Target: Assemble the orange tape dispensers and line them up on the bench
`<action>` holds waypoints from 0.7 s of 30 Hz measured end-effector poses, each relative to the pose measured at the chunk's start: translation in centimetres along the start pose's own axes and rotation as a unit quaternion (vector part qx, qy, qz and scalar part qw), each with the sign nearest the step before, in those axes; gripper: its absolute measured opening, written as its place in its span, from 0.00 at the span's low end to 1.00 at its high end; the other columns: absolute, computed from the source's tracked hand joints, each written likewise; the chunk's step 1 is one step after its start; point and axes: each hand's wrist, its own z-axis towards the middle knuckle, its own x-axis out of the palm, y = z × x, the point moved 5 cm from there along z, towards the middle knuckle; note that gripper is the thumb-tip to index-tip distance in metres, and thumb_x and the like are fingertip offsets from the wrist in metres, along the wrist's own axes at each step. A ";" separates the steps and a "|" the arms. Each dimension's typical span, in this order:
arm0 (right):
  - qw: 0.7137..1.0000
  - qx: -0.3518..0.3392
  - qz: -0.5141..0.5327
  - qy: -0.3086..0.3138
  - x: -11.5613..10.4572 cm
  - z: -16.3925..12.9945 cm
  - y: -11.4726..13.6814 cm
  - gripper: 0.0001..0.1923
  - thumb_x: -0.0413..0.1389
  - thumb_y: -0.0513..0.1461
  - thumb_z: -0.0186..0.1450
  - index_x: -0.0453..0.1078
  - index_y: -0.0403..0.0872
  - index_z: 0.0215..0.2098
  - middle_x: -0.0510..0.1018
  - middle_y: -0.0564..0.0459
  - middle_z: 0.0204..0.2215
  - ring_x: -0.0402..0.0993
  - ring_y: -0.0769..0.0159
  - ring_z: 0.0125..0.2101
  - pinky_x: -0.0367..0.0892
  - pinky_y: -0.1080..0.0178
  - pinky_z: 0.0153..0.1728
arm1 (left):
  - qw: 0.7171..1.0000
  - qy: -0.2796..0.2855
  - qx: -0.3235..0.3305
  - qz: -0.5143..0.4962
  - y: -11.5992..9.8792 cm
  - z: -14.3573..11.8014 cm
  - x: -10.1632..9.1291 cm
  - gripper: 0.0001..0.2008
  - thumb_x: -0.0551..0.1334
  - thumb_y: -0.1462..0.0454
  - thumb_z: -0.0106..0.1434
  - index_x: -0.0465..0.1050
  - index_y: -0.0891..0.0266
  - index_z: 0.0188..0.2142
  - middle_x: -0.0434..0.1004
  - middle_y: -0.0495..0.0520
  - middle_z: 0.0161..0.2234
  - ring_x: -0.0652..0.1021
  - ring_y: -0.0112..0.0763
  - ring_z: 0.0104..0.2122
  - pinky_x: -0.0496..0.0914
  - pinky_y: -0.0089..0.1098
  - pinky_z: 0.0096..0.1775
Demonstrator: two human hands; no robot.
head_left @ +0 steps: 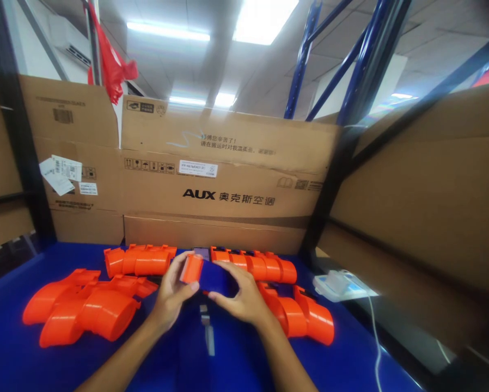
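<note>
Raised over the blue table, my left hand (171,291) is closed around a small orange plastic piece (192,269), gripping it between thumb and fingers. Close by on its right, my right hand (242,291) curls its fingers and thumb around a dark blue patch; whether this is a separate part is unclear. A tiny red bit shows by the right thumb tip. Orange curved pipe pieces (105,313) lie to the left of my hands. On the right are more orange pipe pieces (318,318), some with black parts on top. Small greyish strips (209,340) lie below my hands.
Two back rows of orange pipes, left (148,261) and right (264,267), stand before a cardboard wall (228,218). A flat dark device (201,253) lies between them. At right sits a white box (342,286) with a cable (375,337). Dark posts (326,185) frame the table (154,365).
</note>
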 end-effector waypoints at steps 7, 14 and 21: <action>0.988 -0.079 -0.131 -0.034 0.0 -0.2 0.1 0.30 0.65 0.46 0.60 0.67 0.54 0.60 0.78 0.43 0.46 0.75 0.49 0.45 0.70 0.44 0.49 | 0.993 -0.030 0.042 0.105 0.0 0.2 0.1 0.24 0.69 0.60 0.57 0.66 0.56 0.52 0.70 0.60 0.58 0.69 0.46 0.59 0.58 0.44 0.60; 0.987 -0.094 -0.125 -0.039 0.2 -0.2 0.4 0.32 0.65 0.45 0.60 0.65 0.56 0.62 0.77 0.44 0.47 0.73 0.50 0.45 0.70 0.45 0.48 | 0.988 -0.055 0.045 0.135 -0.1 0.1 -0.4 0.23 0.70 0.59 0.56 0.66 0.56 0.50 0.73 0.56 0.49 0.74 0.42 0.51 0.63 0.40 0.55; 0.987 -0.092 -0.123 -0.043 0.4 -0.4 0.2 0.33 0.64 0.45 0.60 0.64 0.56 0.62 0.77 0.45 0.46 0.73 0.50 0.44 0.70 0.45 0.47 | 0.987 -0.071 0.044 0.135 -0.2 0.1 -0.7 0.22 0.71 0.59 0.55 0.67 0.56 0.47 0.73 0.53 0.44 0.75 0.39 0.45 0.65 0.38 0.51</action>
